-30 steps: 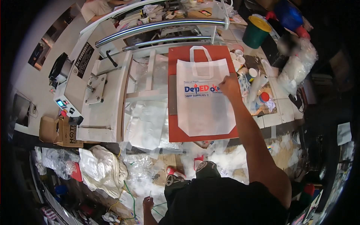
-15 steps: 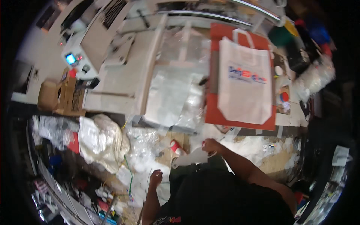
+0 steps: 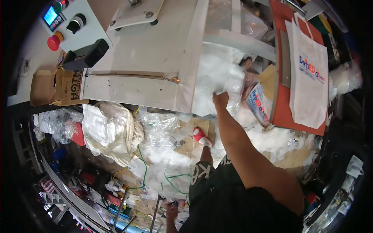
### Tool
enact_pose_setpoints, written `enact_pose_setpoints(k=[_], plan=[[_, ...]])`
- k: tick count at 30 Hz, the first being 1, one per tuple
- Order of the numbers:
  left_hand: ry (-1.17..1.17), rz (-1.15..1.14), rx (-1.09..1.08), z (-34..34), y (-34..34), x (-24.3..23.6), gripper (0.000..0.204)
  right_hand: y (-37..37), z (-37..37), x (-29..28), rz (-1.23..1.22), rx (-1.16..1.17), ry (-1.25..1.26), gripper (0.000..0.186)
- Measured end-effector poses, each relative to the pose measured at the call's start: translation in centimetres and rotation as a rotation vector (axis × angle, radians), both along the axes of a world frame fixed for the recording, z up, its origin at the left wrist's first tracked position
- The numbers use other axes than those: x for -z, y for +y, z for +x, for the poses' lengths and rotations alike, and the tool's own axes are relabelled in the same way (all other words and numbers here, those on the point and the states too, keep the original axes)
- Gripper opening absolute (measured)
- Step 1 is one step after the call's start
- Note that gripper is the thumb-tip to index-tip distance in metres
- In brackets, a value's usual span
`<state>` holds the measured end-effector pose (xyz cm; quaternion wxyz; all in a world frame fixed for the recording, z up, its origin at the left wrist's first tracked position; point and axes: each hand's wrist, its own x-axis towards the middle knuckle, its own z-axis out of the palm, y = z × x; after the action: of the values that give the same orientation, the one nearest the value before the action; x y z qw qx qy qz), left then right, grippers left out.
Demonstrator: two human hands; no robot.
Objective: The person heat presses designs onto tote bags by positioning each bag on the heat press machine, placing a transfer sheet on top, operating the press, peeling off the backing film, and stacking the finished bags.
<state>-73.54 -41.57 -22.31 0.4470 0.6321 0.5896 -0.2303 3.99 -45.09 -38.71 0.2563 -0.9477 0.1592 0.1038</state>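
Observation:
My right hand (image 3: 220,99) reaches out over a white, plastic-wrapped stack (image 3: 219,70) beside the pale machine table. Its fingers are curled; whatever they pinch, if anything, is hidden. Low in the view hangs my left hand (image 3: 171,211), close to thin metal legs, its fingers too dim to read. To the right, a white tote bag (image 3: 309,73) with handles lies flat on an orange-red board (image 3: 278,112). Below the board's left edge a second white printed bag (image 3: 257,104) shows in part, tilted.
A control box (image 3: 79,29) with a red stop button sits at upper left, above the machine table (image 3: 132,91). An open cardboard box (image 3: 46,87) stands at its left end. White sacks (image 3: 110,128), plastic film (image 3: 157,126) and a green cord (image 3: 144,167) lie on the floor.
My right hand has moved forward from near my body to the white stack, and the white piece beside it no longer shows there. My left hand has dropped lower. The view has shifted left.

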Motion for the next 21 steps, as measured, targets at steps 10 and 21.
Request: enact_pose_setpoints(k=[10, 21], plan=[[-0.076, 0.005, 0.014, 6.2, 4.2, -2.0, 0.038, 2.2, -1.8, -1.0, 0.026, 0.104, 0.022, 0.049], [-0.161, 0.049, 0.038, 11.4, 7.2, -2.1, 0.039, 2.5, -0.8, -0.4, 0.004, 0.115, 0.15, 0.034]])
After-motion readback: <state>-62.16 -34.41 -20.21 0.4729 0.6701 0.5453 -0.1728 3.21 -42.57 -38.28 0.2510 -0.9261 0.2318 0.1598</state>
